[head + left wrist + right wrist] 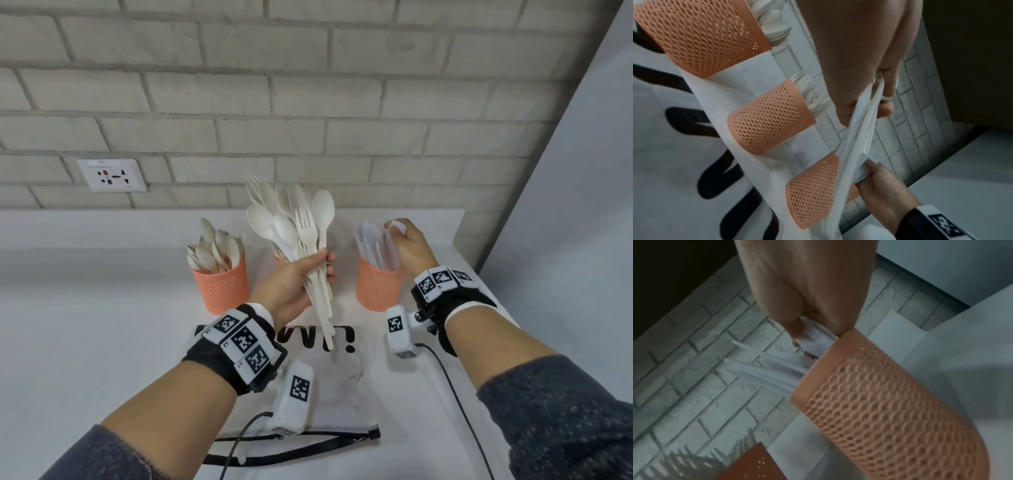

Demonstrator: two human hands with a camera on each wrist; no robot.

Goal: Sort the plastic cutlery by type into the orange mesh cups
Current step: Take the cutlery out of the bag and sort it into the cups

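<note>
Left hand (pixel 294 284) grips cutlery bunch (pixel 301 240); right hand (pixel 409 245) at knives (pixel 375 240)

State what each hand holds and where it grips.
The left hand grips a mixed bundle of spoons and forks around the handles, heads up. The right hand pinches the top ends of the knives standing in the right cup.

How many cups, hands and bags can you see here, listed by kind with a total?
Orange mesh cups: 3, left, middle, right
Hands: 2, left hand, right hand
Bag: 1
Total: 6
</note>
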